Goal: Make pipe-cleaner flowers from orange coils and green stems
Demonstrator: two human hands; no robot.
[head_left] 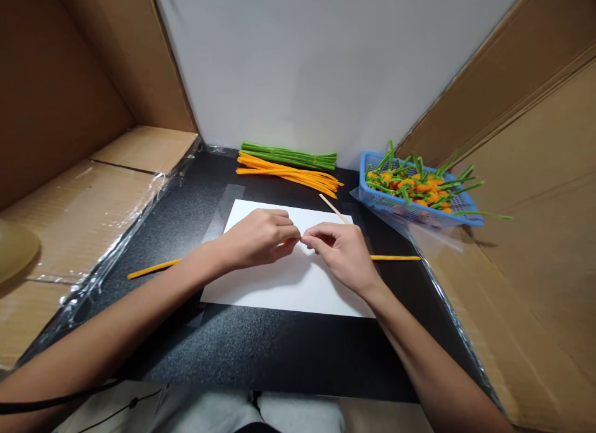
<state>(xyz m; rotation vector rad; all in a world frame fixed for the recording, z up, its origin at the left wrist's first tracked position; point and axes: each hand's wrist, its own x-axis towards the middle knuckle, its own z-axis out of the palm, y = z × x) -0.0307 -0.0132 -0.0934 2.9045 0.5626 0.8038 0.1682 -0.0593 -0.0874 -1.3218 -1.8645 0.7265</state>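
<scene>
head view: orange pipe cleaner [395, 257] pinched between left hand [258, 239] and right hand [339, 256].

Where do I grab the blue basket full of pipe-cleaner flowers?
Probably the near long rim of the blue plastic basket, coming from the front and above. That edge faces you, while the green stems poke out above and to the right.

Bright, even indoor light falls from above, strongest on the white wall [316, 66] at 12 o'clock. Soft shadows lie under the left hand [258, 240] and right hand [339, 256] on the paper [284, 290]. Plastic film [112, 253] glints at 9 o'clock, and the cardboard [51, 66] darkens and bends with lens distortion toward 10 o'clock.
</scene>
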